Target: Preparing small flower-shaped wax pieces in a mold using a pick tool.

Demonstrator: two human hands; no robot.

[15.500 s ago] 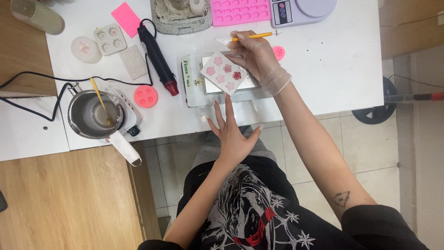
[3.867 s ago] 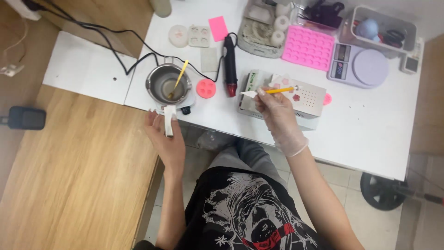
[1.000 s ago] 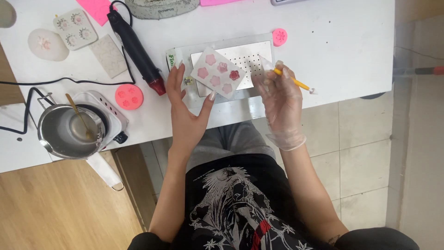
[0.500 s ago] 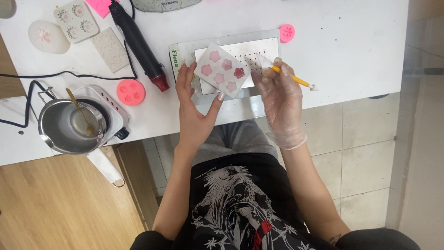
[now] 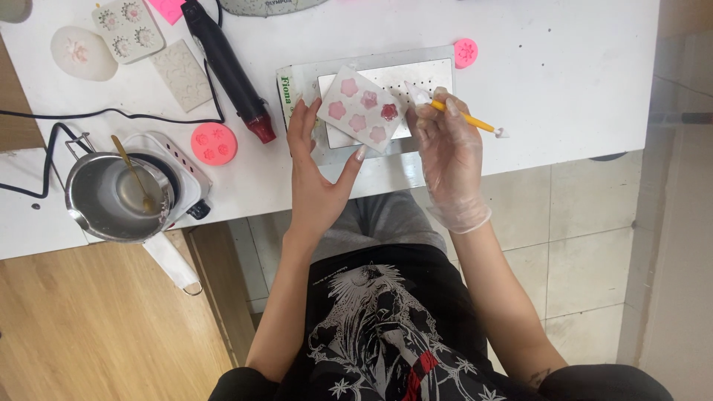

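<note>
A white flower mould is steadied by the spread left hand; a yellow tool is pinched in the gloved right hand; a slip could gouge the soft pink fillings.

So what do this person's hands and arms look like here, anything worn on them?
The left hand is bare, with fairly long nails. The right hand wears a thin, clear disposable glove ending in a loose cuff at the wrist. Both forearms are uncovered, and black short sleeves show near the shoulders. A small dark marking sits near the right elbow.

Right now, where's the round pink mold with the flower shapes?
In the head view, the round pink mold lies on the white table, left of the left hand, between the black heat tool's red tip and the small hotplate's metal pot.
</note>
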